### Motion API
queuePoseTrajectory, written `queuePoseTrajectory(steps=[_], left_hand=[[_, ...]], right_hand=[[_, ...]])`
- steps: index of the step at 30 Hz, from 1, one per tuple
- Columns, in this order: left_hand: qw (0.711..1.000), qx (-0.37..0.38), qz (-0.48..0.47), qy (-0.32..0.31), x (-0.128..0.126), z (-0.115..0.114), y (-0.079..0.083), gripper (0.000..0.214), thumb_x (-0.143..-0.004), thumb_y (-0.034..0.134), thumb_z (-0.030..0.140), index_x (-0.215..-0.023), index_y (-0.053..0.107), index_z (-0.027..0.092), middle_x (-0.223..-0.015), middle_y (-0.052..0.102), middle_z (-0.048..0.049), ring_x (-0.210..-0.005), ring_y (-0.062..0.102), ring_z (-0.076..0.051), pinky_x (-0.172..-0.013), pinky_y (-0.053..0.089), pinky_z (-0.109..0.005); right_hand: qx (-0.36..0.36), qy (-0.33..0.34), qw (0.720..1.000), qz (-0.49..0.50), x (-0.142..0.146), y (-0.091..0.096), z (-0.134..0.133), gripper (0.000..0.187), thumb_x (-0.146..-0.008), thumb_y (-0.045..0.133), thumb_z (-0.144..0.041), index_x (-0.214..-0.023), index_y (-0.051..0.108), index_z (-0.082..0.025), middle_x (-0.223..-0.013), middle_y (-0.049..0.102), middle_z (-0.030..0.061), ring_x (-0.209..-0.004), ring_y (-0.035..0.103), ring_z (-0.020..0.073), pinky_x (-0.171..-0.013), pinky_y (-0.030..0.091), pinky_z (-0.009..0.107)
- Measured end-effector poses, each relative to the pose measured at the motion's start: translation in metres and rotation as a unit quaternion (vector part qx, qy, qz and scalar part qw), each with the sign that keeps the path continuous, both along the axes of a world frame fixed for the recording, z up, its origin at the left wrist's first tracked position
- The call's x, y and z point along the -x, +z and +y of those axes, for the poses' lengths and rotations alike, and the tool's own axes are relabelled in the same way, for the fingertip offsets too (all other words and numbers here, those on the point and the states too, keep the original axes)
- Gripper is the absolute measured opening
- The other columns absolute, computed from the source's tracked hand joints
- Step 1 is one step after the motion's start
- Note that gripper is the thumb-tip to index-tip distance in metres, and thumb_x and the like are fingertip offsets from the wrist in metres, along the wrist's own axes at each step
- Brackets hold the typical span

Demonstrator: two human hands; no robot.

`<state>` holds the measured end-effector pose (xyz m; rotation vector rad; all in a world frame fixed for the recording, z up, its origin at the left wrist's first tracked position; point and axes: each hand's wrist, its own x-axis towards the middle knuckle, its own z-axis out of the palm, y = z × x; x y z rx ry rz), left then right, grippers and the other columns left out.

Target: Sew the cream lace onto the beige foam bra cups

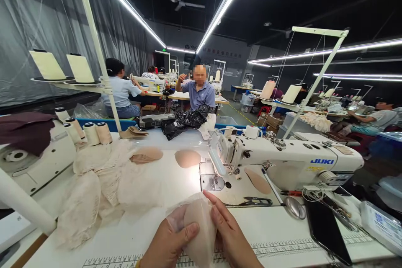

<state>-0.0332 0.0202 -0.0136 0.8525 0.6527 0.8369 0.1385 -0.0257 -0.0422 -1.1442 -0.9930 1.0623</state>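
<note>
we find the left hand [177, 236] pinching a sheer beige fabric piece [197, 240] between thumb and fingers, above the worktop's [128, 234] front edge. we note the right hand [230, 234] gripping its right side; a juki sewing machine [292, 163] stands toward the right edge.
</note>
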Motion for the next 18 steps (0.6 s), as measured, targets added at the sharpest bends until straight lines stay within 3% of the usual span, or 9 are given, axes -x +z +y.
queuePoseTrajectory(steps=[4, 8, 12, 18], left_hand=[[1.0, -0.004, -0.009, 0.02, 0.002, 0.001, -0.002, 0.062, -0.067, 0.099, 0.046, -0.12, 0.08, 0.022, -0.111, 0.082, -0.0146, -0.105, 0.076, -0.036, -0.093, 0.06, -0.045], [0.996, 0.042, -0.008, 0.076, -0.007, 0.006, 0.003, 0.054, -0.064, 0.099, 0.051, -0.105, 0.084, 0.019, -0.105, 0.083, -0.0134, -0.101, 0.077, -0.035, -0.088, 0.062, -0.042], [0.986, 0.064, -0.011, 0.152, -0.021, 0.009, 0.008, 0.044, -0.058, 0.101, 0.045, -0.086, 0.083, 0.016, -0.094, 0.083, -0.0134, -0.094, 0.078, -0.034, -0.082, 0.064, -0.04], [0.985, 0.074, -0.029, 0.155, -0.026, 0.01, 0.008, 0.042, -0.059, 0.101, 0.042, -0.085, 0.082, 0.015, -0.088, 0.083, -0.0125, -0.09, 0.079, -0.035, -0.08, 0.065, -0.04]], right_hand=[[-0.002, -0.006, 0.99, 0.14, 0.005, -0.005, 0.001, 0.079, -0.082, 0.08, -0.073, -0.147, 0.06, -0.031, -0.116, 0.077, 0.008, -0.102, 0.073, 0.03, -0.091, 0.058, 0.045], [-0.005, -0.033, 0.984, 0.175, 0.018, -0.02, -0.001, 0.096, -0.075, 0.093, -0.059, -0.153, 0.048, -0.028, -0.082, 0.076, -0.0001, -0.077, 0.074, 0.0252, -0.077, 0.058, 0.039], [-0.022, -0.06, 0.981, 0.182, 0.02, -0.026, 0.001, 0.095, -0.074, 0.093, -0.059, -0.151, 0.047, -0.027, -0.085, 0.078, 0.0012, -0.081, 0.075, 0.0264, -0.078, 0.058, 0.039], [-0.042, -0.077, 0.975, 0.205, 0.015, -0.036, 0.006, 0.094, -0.073, 0.095, -0.055, -0.149, 0.045, -0.028, -0.089, 0.079, 0.0022, -0.078, 0.074, 0.0252, -0.074, 0.058, 0.037]])
